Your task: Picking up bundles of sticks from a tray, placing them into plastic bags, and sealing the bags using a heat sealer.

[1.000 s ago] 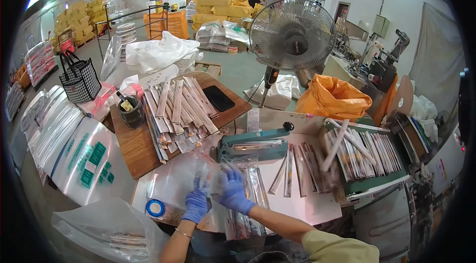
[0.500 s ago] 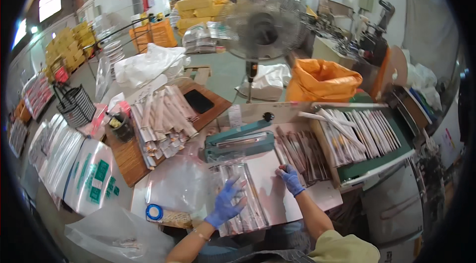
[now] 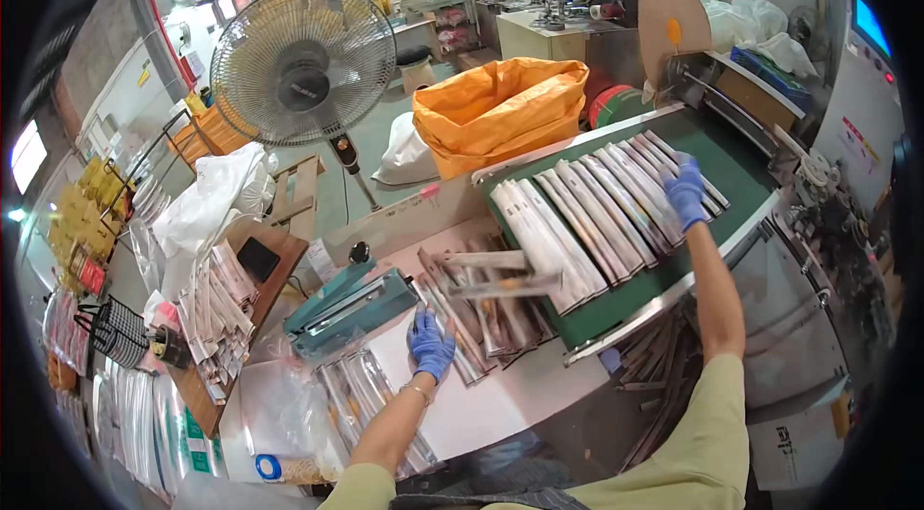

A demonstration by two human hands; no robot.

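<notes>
My right hand (image 3: 684, 192), in a blue glove, reaches over the green conveyor belt (image 3: 616, 313). Its fingers rest against the right end of a row of long slim plastic packets (image 3: 592, 216) lying side by side there. My left hand (image 3: 430, 344), also in a blue glove, lies with fingers stretched at the left edge of a loose pile of similar packets (image 3: 496, 318) on the pale worktable (image 3: 481, 414). Several packets at the belt's left end are blurred by motion. Another batch of clear-wrapped packets (image 3: 361, 399) lies beside my left forearm, which partly covers it.
A teal bag sealer (image 3: 351, 313) stands behind my left hand. Beyond the belt are an orange sack (image 3: 500, 115) and a standing fan (image 3: 303, 77). A wooden board (image 3: 274, 274) holding more packets is at left. Blue tape (image 3: 269, 467) lies near the front edge.
The view has swung right toward the belt. My right hand has moved from the worktable to the row's right end; my left hand has moved from the wrapped packets to the loose pile.
</notes>
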